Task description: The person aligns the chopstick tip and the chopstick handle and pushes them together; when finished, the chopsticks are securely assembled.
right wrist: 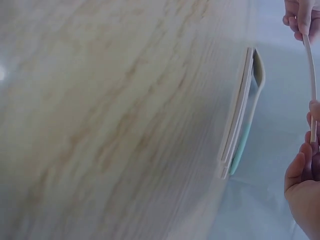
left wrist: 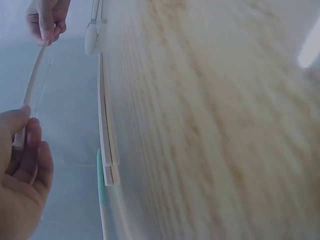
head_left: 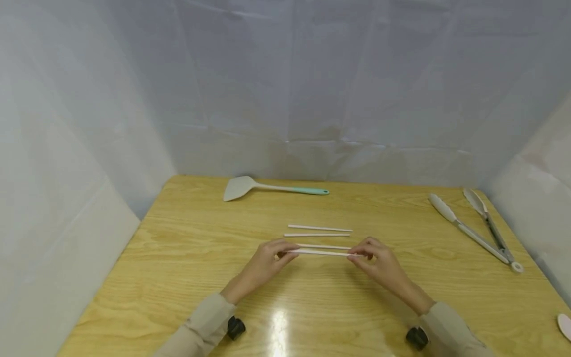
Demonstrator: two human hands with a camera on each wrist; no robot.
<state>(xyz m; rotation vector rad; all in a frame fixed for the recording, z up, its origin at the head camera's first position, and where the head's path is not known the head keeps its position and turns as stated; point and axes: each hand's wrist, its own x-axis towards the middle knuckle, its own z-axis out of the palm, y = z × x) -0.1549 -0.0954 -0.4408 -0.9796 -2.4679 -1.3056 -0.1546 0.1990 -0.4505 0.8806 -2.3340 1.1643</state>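
A white chopstick [head_left: 320, 253] is held level above the table, one end in each hand. My left hand [head_left: 267, 260] pinches its left end between thumb and fingers, and my right hand [head_left: 379, 263] pinches the right end the same way. Just beyond it in the head view runs another white chopstick [head_left: 323, 246], its ends partly covered by the fingers. Farther back, two more chopsticks [head_left: 317, 235] lie nearly parallel on the wood. From the left wrist, the raised chopstick [left wrist: 34, 75] slants between both hands, well off the tabletop.
A pale spatula [head_left: 238, 188] with a mint-green handle end lies along the table's back edge. Opened tongs [head_left: 479, 243] rest at the right. Part of a pinkish round item [head_left: 564, 326] shows at the right edge. Grey-white sheeting [head_left: 312, 89] surrounds the wooden table [head_left: 178, 267].
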